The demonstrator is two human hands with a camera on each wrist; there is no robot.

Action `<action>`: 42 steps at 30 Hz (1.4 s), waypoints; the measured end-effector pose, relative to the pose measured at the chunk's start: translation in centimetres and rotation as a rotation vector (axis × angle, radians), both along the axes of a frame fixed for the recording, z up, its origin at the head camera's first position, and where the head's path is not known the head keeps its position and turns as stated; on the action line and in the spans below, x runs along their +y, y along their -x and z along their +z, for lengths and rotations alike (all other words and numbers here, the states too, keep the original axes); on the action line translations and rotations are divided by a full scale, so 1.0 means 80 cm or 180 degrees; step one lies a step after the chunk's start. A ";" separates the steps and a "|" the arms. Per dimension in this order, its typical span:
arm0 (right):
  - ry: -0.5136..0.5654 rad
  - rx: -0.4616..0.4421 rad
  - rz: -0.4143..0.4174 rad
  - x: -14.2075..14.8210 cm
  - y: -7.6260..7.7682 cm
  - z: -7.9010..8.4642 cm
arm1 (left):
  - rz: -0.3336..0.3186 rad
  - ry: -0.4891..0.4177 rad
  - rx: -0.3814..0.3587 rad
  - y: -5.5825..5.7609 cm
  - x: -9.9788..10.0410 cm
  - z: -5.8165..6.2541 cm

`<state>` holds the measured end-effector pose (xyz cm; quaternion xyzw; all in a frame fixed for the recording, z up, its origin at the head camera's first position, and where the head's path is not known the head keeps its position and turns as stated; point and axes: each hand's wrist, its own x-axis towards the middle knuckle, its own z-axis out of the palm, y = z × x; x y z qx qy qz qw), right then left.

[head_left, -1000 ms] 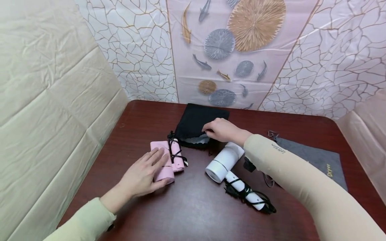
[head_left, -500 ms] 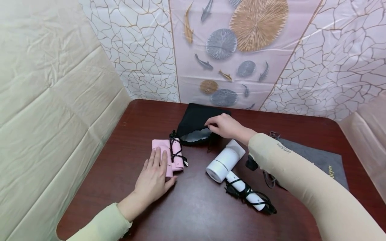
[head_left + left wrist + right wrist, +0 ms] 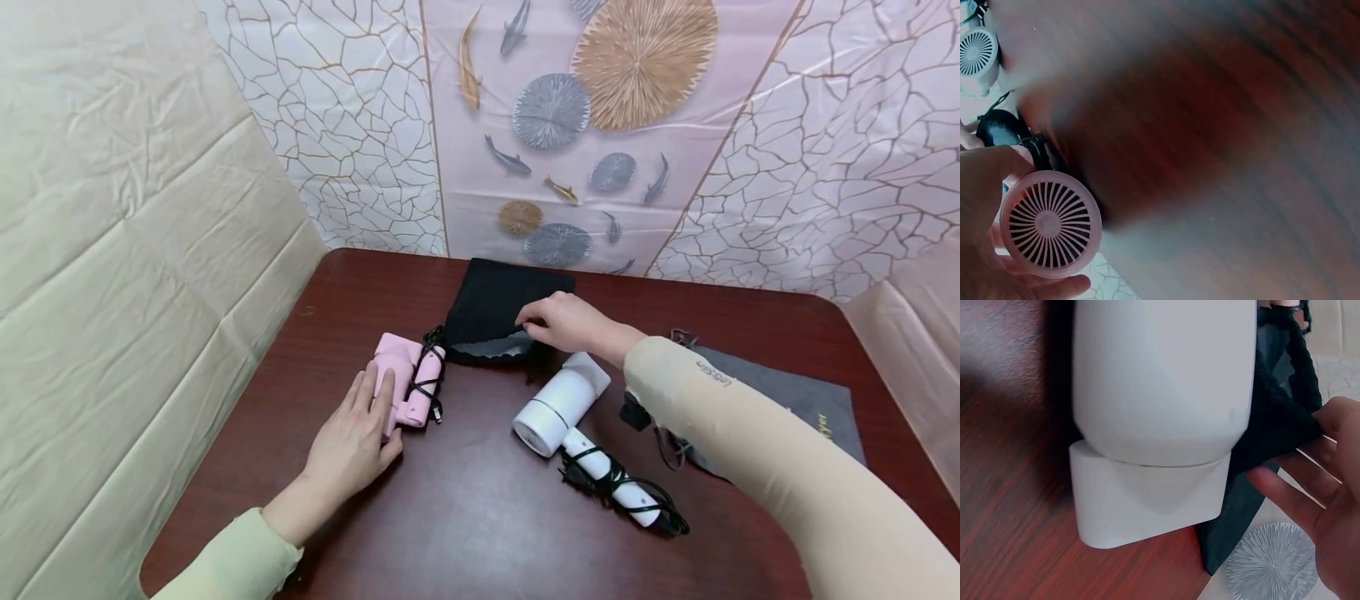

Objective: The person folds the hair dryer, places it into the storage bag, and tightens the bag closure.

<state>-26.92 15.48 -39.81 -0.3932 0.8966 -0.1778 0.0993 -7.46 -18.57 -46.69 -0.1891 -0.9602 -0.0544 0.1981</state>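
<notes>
A folded pink hair dryer, its black cord wound on the handle, lies under my left hand. In the left wrist view, thumb and fingers sit on opposite sides of its barrel, beside the round slotted grille. My right hand pinches the mouth edge of a black drawstring bag, lifting it so the pale lining shows. The right wrist view has the fingertips on the black cloth. Just in front of that hand lies a white hair dryer.
The white dryer's folded handle, wrapped in black cord, points toward the near right. A grey drawstring bag with yellow lettering lies at the right, partly behind my right sleeve. The dark wooden table meets a patterned cloth wall at its far edge.
The pink hair dryer has shifted left and tilted slightly with my left hand, which now covers it from its left side. The bag's lifted edge has dropped a little with my right hand.
</notes>
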 end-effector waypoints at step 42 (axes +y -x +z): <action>-0.0729 0.0442 0.0543 -0.052 0.001 -0.009 | -0.0099 -0.0061 -0.0049 0.008 -0.020 -0.002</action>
